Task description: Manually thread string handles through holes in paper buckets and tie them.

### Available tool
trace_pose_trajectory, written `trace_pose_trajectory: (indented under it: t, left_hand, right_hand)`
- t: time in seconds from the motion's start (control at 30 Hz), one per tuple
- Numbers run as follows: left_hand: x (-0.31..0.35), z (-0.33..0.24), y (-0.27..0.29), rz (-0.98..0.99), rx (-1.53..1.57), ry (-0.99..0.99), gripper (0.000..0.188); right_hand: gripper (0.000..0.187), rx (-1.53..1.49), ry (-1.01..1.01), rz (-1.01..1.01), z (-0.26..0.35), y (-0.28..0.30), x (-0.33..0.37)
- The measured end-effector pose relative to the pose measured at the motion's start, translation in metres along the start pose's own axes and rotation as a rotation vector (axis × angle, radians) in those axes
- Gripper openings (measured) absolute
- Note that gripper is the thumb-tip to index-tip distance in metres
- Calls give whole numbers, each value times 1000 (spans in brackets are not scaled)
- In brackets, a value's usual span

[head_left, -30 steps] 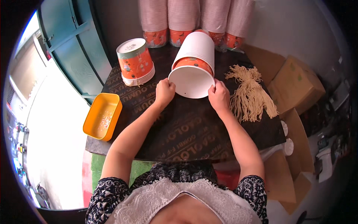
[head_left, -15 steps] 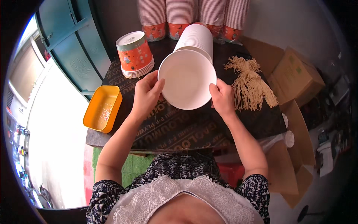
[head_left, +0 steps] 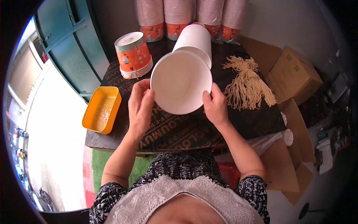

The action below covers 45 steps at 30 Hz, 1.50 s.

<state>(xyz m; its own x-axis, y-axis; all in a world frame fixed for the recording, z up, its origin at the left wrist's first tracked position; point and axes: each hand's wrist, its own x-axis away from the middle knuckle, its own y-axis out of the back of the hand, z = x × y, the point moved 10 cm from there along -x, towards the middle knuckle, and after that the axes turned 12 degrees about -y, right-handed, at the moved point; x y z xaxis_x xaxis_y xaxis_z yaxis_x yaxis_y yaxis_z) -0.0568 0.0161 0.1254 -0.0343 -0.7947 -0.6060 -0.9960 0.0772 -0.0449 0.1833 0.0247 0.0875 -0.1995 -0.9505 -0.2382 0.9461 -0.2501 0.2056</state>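
Between my two hands is a white paper bucket (head_left: 181, 83), its round open mouth turned toward me and its plain inside showing. My left hand (head_left: 141, 106) grips the rim on the left, and my right hand (head_left: 216, 104) pinches the rim on the right with the thumb at the front. Just behind it lies a row of nested white paper buckets (head_left: 195, 40) on its side, partly covered by the held one. To the left, a short stack of orange printed paper buckets (head_left: 134, 56) stands upside down on the dark table (head_left: 175, 130).
Tall plastic-wrapped bucket stacks (head_left: 178, 15) line the table's back. A yellow tray (head_left: 116, 108) with small bits inside sits at the left edge. A bundle of beige cords (head_left: 248, 84) lies at the right. Cardboard boxes (head_left: 292, 71) stand beyond the right edge; a green door (head_left: 67, 48) is at left.
The held paper bucket has moved slightly left and toward me, and both hands have shifted with it. The other things on the table stay where they were.
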Motion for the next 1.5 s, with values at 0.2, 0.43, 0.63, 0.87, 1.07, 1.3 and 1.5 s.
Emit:
trace_pose_trajectory:
  t: [0.2, 0.43, 0.63, 0.87, 1.07, 1.3, 1.5]
  left_hand:
    - [4, -7, 11, 117, -176, -210, 39]
    - [16, -39, -40, 552, -672, -499, 97]
    - [31, -35, -42, 399, -845, -518, 108]
    - [53, -29, -52, 281, -763, -524, 96]
    - [60, -22, -40, 129, -401, -538, 64]
    - [61, -26, -31, -40, -430, -558, 31]
    - [62, -22, -32, -88, -362, -515, 27]
  right_hand:
    - [14, 449, 560, -146, 45, 3, -2]
    - [25, 468, 631, -42, 68, -29, -7]
    - [26, -139, 199, 118, 41, -39, 12]
    - [29, -381, -97, 362, 22, -73, 65]
    - [22, -422, 29, 223, 15, -61, 69]
    - [17, -574, -33, 121, -2, -51, 67]
    - [19, -649, -66, 133, -12, -53, 70]
